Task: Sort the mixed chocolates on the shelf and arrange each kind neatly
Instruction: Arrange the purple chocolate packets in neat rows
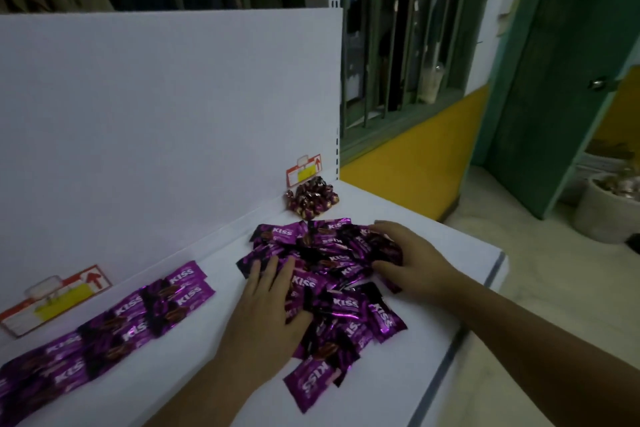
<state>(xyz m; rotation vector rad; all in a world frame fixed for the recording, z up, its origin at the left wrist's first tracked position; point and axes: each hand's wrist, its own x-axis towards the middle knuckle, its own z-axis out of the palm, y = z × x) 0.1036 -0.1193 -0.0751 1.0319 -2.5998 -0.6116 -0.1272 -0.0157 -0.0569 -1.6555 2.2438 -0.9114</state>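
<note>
Head view looks down on a loose pile of purple KISS packets (341,305) heaped in the middle of the white shelf (436,288), packets crossing at all angles and some face down. The left hand (266,308) lies flat on the pile's near-left side, its fingers (273,270) straight and spread, pressing on the wrappers without gripping any. The right hand (412,262) cups the pile's far-right edge with its fingers curved over the packets; I cannot tell whether it pinches one or only corrals them. One stray packet (311,385) lies at the front, touching the pile's edge.

To the left, apart from the pile, a neat row of the same purple packets (114,322) runs along the foot of the back panel (173,114), overlapping like tiles. At the back right corner sits a small heap of dark round-wrapped chocolates (311,199), near the pile but not touching it. A red and yellow label (304,168) is on the panel above that heap, and another label (52,300) above the row.

The two kinds look largely separated already, so the step in hand is probably gathering the purple pile. The next move likely calls for lifting a few packets, turning them face up and in line, and extending the row rightward, checking underneath for any hidden round chocolates.
</note>
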